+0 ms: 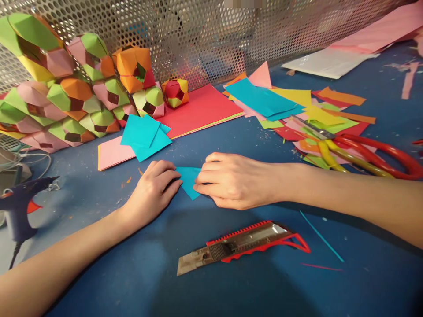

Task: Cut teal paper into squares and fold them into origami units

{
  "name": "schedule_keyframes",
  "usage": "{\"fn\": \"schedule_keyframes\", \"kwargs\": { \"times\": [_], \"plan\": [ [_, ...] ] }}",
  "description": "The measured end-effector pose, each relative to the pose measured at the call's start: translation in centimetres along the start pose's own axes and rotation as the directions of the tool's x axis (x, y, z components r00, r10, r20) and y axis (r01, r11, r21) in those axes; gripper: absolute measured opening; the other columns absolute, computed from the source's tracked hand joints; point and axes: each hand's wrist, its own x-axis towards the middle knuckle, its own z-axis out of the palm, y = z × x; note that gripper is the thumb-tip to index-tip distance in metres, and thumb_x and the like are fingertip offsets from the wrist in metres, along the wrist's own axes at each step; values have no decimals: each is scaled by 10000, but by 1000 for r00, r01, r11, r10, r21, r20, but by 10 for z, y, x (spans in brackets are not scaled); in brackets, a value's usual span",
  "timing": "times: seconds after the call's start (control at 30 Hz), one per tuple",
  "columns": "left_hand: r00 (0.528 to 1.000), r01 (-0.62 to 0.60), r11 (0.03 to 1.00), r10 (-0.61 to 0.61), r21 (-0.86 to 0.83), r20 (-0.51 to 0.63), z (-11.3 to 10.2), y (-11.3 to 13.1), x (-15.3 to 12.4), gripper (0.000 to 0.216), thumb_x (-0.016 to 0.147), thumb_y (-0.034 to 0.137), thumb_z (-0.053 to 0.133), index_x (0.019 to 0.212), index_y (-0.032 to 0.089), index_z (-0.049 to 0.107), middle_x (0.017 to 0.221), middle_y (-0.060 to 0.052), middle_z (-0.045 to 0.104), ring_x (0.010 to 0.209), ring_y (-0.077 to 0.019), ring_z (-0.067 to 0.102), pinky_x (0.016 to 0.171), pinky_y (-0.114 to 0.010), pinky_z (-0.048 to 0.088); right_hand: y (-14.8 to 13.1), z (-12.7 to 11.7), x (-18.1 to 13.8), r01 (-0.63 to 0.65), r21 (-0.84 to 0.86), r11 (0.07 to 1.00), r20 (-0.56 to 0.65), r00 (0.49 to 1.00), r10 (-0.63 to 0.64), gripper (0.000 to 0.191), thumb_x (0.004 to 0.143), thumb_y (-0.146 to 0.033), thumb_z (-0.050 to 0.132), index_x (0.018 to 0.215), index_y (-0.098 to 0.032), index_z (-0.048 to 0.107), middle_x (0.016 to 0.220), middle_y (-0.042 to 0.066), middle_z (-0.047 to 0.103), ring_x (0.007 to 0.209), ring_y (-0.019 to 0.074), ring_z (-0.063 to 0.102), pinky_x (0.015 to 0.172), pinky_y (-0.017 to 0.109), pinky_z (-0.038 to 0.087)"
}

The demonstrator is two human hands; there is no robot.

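A small turquoise paper piece (pixel 189 181) lies on the blue table between my hands. My left hand (pixel 155 190) rests on its left edge with curled fingers pressing down. My right hand (pixel 231 179) covers its right side, fingers bent and pinched onto the paper. Both hands lie flat on the table surface. Most of the paper is hidden under the fingers.
A red utility knife (pixel 241 244) lies near the front. Red and yellow scissors (pixel 357 152) sit on paper scraps (pixel 297 110) at right. Turquoise squares (pixel 145 134), a red paper stack (pixel 201 108), folded paper balls (pixel 76 88) and a glue gun (pixel 20 207) stand at left.
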Motion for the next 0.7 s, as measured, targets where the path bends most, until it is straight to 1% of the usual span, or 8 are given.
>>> {"fn": "schedule_keyframes", "kwargs": {
  "times": [0.17, 0.37, 0.5, 0.7],
  "plan": [
    [1000, 6, 1000, -6, -7, 15, 0, 0, 1, 130, 934, 249, 528, 947, 174, 634, 1011, -84, 616, 960, -193, 577, 847, -363, 505, 0, 0, 0, 6, -13, 1000, 5, 1000, -6, 221, 920, -184, 453, 960, -152, 667, 877, 55, 645, 795, 182, 535, 797, 360, 334],
    [999, 3, 1000, -4, 27, 47, 0, 2, 1, 199, 905, 362, 576, 941, 169, 606, 1028, -99, 598, 958, -220, 560, 859, -403, 490, -3, 1, 0, -2, -20, 1000, -10, 1000, 1, 202, 909, -190, 476, 963, -147, 667, 876, 60, 640, 783, 183, 522, 787, 354, 336],
    [998, 21, 1000, -22, 11, 53, 0, 2, 1, 181, 899, 346, 585, 959, 176, 592, 1033, -90, 587, 962, -217, 548, 859, -393, 485, -3, 2, 0, 4, -30, 1000, -18, 1000, -4, 201, 906, -182, 477, 970, -140, 662, 875, 64, 637, 786, 184, 518, 788, 351, 337],
    [999, 5, 1000, -5, 5, 47, -1, 1, 1, 188, 900, 335, 587, 972, 162, 589, 1047, -99, 579, 980, -219, 542, 866, -395, 482, -3, 2, 0, 4, -39, 999, -18, 1000, -5, 219, 910, -175, 459, 983, -131, 661, 888, 63, 632, 795, 190, 512, 785, 350, 341]
  ]
}}
